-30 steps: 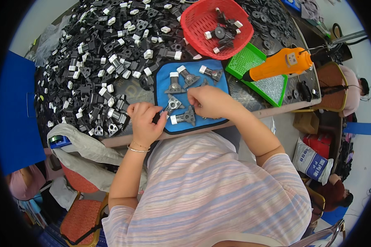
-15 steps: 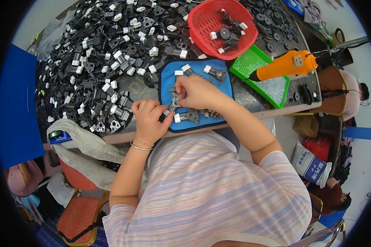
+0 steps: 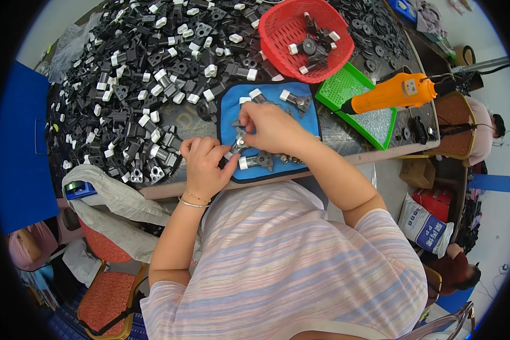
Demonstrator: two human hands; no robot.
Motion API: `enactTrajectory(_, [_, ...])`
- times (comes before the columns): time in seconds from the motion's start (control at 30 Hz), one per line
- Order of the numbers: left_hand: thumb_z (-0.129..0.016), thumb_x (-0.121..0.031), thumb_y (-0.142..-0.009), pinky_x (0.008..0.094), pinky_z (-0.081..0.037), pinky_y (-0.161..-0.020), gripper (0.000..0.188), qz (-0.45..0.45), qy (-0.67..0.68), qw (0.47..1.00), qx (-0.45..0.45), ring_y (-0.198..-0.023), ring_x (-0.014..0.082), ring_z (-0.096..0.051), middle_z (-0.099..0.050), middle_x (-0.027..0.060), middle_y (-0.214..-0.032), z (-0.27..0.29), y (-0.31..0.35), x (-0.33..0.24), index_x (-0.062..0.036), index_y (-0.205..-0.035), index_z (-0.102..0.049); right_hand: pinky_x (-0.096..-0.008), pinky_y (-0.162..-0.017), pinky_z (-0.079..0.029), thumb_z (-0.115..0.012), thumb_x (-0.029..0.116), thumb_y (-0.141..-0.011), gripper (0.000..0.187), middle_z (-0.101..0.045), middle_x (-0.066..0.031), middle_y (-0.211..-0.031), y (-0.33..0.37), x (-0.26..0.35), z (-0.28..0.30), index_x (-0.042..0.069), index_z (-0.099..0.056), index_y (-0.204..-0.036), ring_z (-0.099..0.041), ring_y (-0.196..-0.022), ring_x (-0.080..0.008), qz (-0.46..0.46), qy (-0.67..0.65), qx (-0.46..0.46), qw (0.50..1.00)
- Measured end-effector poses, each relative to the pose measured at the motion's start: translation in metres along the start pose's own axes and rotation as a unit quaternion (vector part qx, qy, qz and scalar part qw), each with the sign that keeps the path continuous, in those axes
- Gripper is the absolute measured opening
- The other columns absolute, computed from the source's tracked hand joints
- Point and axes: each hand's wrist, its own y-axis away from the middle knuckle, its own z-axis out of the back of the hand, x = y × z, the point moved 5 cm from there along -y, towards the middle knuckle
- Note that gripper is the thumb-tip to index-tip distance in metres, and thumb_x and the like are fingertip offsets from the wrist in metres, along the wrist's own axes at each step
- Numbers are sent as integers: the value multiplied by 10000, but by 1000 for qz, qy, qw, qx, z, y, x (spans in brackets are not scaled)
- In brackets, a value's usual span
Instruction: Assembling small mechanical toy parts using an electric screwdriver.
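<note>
My left hand (image 3: 205, 164) is closed on the near end of a black plastic part (image 3: 239, 144) over the blue mat (image 3: 305, 126). A shiny metal piece shows on that part's head. My right hand (image 3: 271, 126) has its thumb and fingers pinched just above the head; whether something small is between the fingertips I cannot make out. Beside it lies another black part with a white end (image 3: 257, 162), close to the mat's front edge. Small metal pieces (image 3: 289, 158) are heaped under my right wrist. Farther back on the mat lie more black parts (image 3: 296, 101) with white ends.
Black parts with white ends (image 3: 153, 73) cover the table's left side. A red basket (image 3: 277, 54) holds several assembled parts. An orange electric screwdriver (image 3: 392, 93) hangs over a green tray (image 3: 386, 136) of small metal bits. Black discs (image 3: 374, 34) lie at far right.
My right hand has shifted very slightly at the black part's head. My left hand keeps its hold. The view has moved a little.
</note>
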Motion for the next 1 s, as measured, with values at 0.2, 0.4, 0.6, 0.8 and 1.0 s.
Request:
enactTrajectory(0.2, [-741, -216, -625, 371, -288, -821, 200, 3, -4, 1000, 5, -780, 206, -495, -520, 23, -774, 0, 0, 0, -95, -739, -629, -381, -622, -465, -663, 79, -651, 228, -608, -103, -753, 8, 1, 16, 30, -526, -826, -605, -725, -290, 33, -8, -14, 999])
enactTrajectory(0.4, [-739, -228, -626, 372, -287, -825, 206, 5, -7, 1000, 11, -788, 207, -494, -521, 22, -780, 0, -2, -2, -96, -736, -626, -367, -624, -459, -723, 115, -651, 282, -594, -101, -741, 3, -2, -7, 36, -496, -797, -595, -710, -275, 33, -12, -22, 999])
enactTrajectory(0.6, [-738, -245, -619, 375, -288, -836, 224, 14, -13, 1000, 16, -796, 213, -496, -522, 26, -786, -1, -1, -2, -93, -738, -624, -362, -623, -464, -714, 105, -661, 275, -598, -104, -749, 6, -2, 4, 30, -503, -820, -596, -699, -268, 35, -14, -35, 999])
enactTrajectory(0.8, [-729, -247, -606, 383, -289, -848, 232, 20, -25, 999, 7, -807, 219, -502, -523, 35, -797, -1, 0, 0, -91, -731, -613, -373, -592, -449, -682, 90, -655, 198, -608, -81, -709, 31, -19, 25, 63, -537, -787, -602, -694, -287, -8, 80, 93, 992])
enactTrajectory(1.0, [-714, -235, -594, 393, -282, -863, 234, 34, -40, 999, 10, -829, 222, -509, -524, 42, -807, -1, -1, 0, -97, -749, -606, -405, -596, -456, -636, 80, -646, 145, -608, -70, -710, 46, -22, 5, 83, -547, -760, -607, -717, -287, -2, 83, 88, 993])
